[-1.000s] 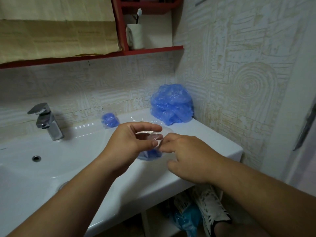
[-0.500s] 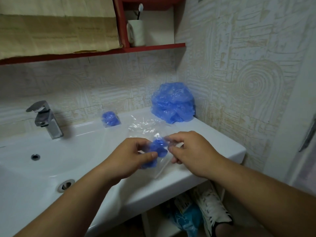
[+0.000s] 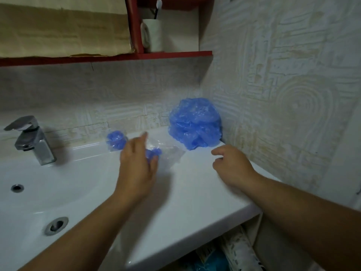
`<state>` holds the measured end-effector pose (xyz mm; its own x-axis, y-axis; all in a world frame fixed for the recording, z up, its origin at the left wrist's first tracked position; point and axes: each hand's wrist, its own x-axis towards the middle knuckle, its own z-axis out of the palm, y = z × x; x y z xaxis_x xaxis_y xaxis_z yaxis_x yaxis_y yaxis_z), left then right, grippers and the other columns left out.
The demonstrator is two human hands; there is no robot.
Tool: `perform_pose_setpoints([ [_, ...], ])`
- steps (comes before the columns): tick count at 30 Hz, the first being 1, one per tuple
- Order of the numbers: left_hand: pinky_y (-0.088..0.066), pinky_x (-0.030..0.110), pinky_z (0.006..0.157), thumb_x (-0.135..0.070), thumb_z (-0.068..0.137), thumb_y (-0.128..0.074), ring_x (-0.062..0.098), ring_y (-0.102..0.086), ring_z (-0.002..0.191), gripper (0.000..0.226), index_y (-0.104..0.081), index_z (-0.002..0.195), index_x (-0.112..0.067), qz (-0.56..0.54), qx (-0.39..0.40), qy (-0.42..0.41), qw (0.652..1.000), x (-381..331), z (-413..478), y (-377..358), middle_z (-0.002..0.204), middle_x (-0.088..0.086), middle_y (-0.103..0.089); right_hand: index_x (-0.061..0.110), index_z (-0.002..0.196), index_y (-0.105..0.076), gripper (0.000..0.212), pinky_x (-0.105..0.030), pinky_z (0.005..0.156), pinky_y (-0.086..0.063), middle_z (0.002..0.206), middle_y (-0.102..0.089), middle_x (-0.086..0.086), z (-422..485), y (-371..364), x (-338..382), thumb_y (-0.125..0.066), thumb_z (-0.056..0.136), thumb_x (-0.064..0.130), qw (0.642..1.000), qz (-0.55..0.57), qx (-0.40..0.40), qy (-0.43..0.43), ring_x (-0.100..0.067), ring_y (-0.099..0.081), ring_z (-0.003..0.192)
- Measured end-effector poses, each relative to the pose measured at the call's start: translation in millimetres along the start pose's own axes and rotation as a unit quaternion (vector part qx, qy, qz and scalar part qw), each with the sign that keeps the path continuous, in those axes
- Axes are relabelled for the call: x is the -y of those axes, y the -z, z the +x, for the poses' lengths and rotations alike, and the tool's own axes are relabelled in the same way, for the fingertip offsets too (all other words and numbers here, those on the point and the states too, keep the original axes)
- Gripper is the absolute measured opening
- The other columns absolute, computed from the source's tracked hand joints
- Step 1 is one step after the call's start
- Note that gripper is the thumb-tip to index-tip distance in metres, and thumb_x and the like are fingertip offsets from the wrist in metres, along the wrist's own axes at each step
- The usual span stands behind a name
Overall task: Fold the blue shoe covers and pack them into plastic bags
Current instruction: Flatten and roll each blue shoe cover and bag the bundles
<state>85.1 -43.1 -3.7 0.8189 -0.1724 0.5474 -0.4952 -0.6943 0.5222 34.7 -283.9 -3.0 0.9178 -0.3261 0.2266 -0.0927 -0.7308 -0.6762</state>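
Fingers of right hand (image 3: 232,169) released plastic bag (image 3: 172,155); left hand (image 3: 136,167) holds it.

Dim, flat light w/ a bluish-grey cast. Soft shadows are thrown under the red shelf (image 3: 175,54) and to the right of the faucet (image 3: 31,139) and both forearms. Thin glare streaks are seen on the sink (image 3: 195,192) rim. The left hand (image 3: 136,169) is smeared by motion blur, the right hand (image 3: 232,167) less so. Straight lines are bowed twd. the frame edges. Fine detail is soft throughout.
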Motion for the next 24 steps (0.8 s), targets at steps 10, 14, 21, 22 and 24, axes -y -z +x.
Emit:
perform_pose_setpoints([
  [10, -0.031, 0.048, 0.113, -0.058, 0.093, -0.031, 0.023, -0.038, 0.137, 0.062, -0.039, 0.146, -0.026, 0.143, 0.061, -0.090, 0.984, 15, -34, -45, 0.146, 0.001, -0.045, 0.015, 0.129, -0.062, 0.048, -0.053, 0.115, -0.028, 0.157, -0.031, -0.012, 140, -12, 15, -0.070, 0.083, 0.025, 0.920, -0.354, -0.008, 0.171, -0.038, -0.028, 0.144],
  [14, -0.035, 0.050, 0.110, -0.054, 0.093, -0.037, 0.023, -0.042, 0.133, 0.059, -0.041, 0.144, -0.026, 0.156, 0.049, -0.098, 0.982, 14, -35, -47, 0.142, 0.000, -0.048, 0.029, 0.148, -0.036, 0.056, -0.053, 0.119, -0.010, 0.163, -0.011, 0.006, 153, -14, 16, -0.054, 0.096, 0.031, 0.921, -0.382, 0.058, 0.056, -0.031, -0.004, 0.150],
  [21, -0.038, 0.049, 0.109, -0.052, 0.093, -0.036, 0.027, -0.046, 0.130, 0.061, -0.038, 0.145, -0.020, 0.157, 0.032, -0.092, 0.983, 17, -35, -50, 0.140, 0.004, -0.049, 0.004, 0.148, -0.035, 0.062, -0.045, 0.119, -0.023, 0.156, -0.033, -0.013, 118, 19, 36, -0.053, 0.088, 0.002, 0.967, -0.099, -0.204, 0.114, -0.031, -0.028, 0.145],
  [22, -0.038, 0.048, 0.108, -0.051, 0.093, -0.036, 0.028, -0.046, 0.130, 0.062, -0.038, 0.145, -0.019, 0.154, 0.034, -0.086, 0.984, 17, -34, -49, 0.140, 0.006, -0.050, 0.002, 0.149, -0.034, 0.064, -0.042, 0.121, -0.021, 0.158, -0.030, -0.013, 103, 26, 42, -0.053, 0.088, -0.001, 0.964, -0.091, -0.210, 0.133, -0.030, -0.025, 0.146],
  [24, -0.040, 0.047, 0.106, -0.050, 0.092, -0.037, 0.030, -0.048, 0.127, 0.063, -0.040, 0.144, -0.016, 0.132, 0.042, -0.085, 0.987, 13, -34, -45, 0.139, 0.008, -0.051, 0.004, 0.152, -0.029, 0.069, -0.033, 0.123, -0.015, 0.160, -0.025, -0.007, 68, 35, 49, -0.049, 0.088, -0.009, 0.967, -0.043, -0.200, 0.153, -0.025, -0.021, 0.148],
])
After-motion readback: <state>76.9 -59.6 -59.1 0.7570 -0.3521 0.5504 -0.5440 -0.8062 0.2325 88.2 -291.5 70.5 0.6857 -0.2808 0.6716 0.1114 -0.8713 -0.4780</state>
